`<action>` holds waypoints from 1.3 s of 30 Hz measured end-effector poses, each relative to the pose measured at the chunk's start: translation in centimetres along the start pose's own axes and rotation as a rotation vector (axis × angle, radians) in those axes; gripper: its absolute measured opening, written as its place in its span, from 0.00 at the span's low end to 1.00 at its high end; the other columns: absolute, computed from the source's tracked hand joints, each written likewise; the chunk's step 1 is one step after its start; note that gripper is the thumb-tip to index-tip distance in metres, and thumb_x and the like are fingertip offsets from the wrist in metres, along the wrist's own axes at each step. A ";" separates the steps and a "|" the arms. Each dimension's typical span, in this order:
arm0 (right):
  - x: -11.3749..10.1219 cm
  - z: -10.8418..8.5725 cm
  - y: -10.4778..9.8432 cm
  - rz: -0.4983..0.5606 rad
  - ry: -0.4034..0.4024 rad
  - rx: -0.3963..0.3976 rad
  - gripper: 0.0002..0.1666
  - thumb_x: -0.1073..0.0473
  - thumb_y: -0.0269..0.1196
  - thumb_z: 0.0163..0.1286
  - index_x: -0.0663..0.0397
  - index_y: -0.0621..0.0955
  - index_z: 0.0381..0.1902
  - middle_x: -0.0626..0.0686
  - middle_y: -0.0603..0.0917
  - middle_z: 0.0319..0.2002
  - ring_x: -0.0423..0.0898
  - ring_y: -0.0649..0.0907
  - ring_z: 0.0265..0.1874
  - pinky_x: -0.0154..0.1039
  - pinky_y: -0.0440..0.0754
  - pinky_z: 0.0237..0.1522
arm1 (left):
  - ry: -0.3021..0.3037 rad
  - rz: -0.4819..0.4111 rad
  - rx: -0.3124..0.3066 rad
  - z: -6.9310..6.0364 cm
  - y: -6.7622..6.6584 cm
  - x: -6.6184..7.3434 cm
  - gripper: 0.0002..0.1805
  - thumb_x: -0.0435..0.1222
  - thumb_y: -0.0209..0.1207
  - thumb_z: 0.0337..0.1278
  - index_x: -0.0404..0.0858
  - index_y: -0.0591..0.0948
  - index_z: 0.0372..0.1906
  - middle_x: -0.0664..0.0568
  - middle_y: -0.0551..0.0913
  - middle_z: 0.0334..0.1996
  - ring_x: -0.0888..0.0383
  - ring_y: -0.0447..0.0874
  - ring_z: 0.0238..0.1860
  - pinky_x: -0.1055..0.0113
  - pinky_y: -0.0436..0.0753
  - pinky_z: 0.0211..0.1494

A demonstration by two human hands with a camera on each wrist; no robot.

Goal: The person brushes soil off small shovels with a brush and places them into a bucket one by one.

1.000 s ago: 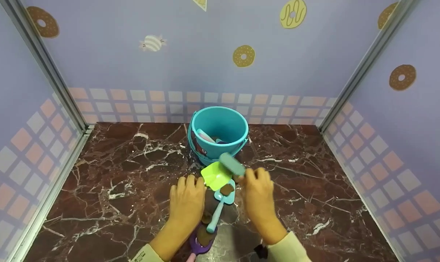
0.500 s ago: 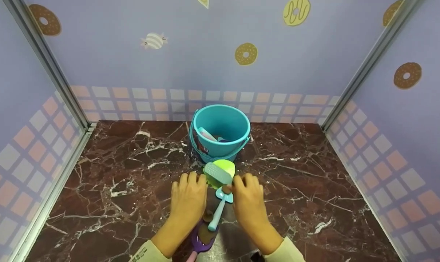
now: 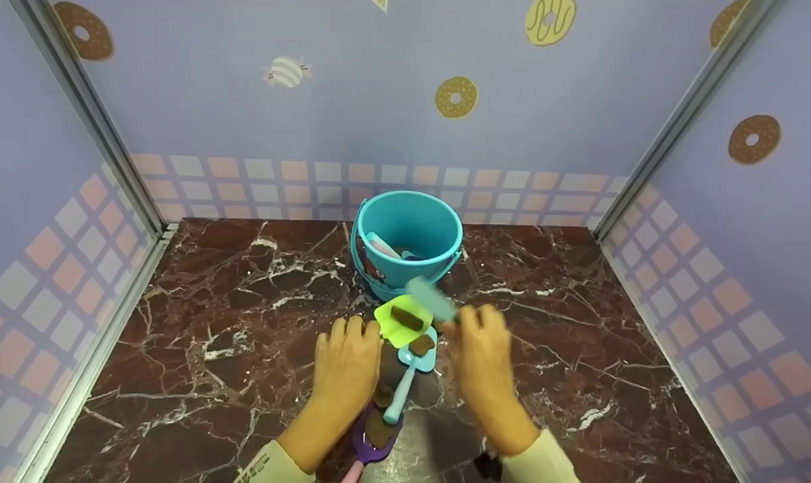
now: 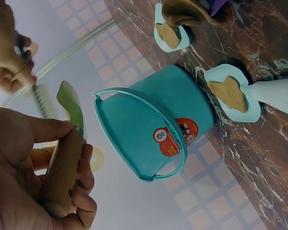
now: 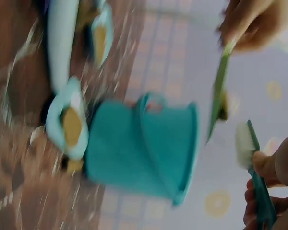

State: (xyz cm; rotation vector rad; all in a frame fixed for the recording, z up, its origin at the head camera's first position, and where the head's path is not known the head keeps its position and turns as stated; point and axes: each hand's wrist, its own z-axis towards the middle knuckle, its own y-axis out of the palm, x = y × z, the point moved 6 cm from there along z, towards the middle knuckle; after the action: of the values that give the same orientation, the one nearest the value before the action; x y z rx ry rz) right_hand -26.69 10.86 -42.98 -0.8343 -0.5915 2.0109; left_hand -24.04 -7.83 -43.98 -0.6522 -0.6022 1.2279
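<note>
My left hand grips the wooden handle of a small lime-green garden trowel, held up in front of the bucket. A dark brown patch shows on its blade. In my right hand is a scrub brush with a teal handle and pale bristles, blurred in the head view. The brush is beside the trowel blade, apart from it in the right wrist view. Behind both tools stands a turquoise bucket with a few things inside, mostly hidden.
A light-blue toy shovel with a brown lump lies below the trowel. Nearer me is a purple shovel, also with brown material. A dark object sits by the right sleeve. Walls enclose the dark marbled tabletop.
The brush passed left over the trowel blade, then swung back right. A brown patch now shows on the blade. My left hand keeps its hold, nearly still.
</note>
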 end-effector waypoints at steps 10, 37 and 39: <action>-0.7 -1.6 0.5 -0.038 -0.050 -0.042 0.10 0.58 0.69 0.67 0.56 0.78 0.34 0.52 0.74 0.31 0.49 0.73 0.31 0.42 0.70 0.32 | 0.001 -0.008 -0.016 0.1 -0.3 0.3 0.15 0.38 0.75 0.49 0.35 0.83 0.39 0.44 0.81 0.34 0.45 0.78 0.35 0.53 0.73 0.27; 3.3 0.5 1.0 -0.106 0.052 0.002 0.13 0.57 0.69 0.66 0.58 0.76 0.34 0.56 0.73 0.30 0.56 0.76 0.31 0.50 0.72 0.27 | -0.003 -0.050 -0.053 -0.3 -0.4 0.3 0.14 0.39 0.74 0.50 0.36 0.84 0.38 0.46 0.81 0.32 0.48 0.78 0.33 0.54 0.74 0.27; 3.5 0.6 0.8 -0.108 0.062 0.010 0.14 0.56 0.69 0.65 0.57 0.75 0.33 0.56 0.72 0.30 0.57 0.76 0.31 0.51 0.72 0.26 | -0.008 -0.048 -0.054 -0.3 -0.3 0.1 0.14 0.39 0.74 0.52 0.37 0.84 0.39 0.46 0.81 0.33 0.47 0.78 0.34 0.53 0.75 0.27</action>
State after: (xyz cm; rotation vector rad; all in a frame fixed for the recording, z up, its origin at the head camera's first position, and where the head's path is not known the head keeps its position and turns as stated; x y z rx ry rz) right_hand -29.02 13.36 -44.25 -0.8380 -0.5789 1.8828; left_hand -23.60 -7.82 -43.89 -0.6749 -0.6554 1.1735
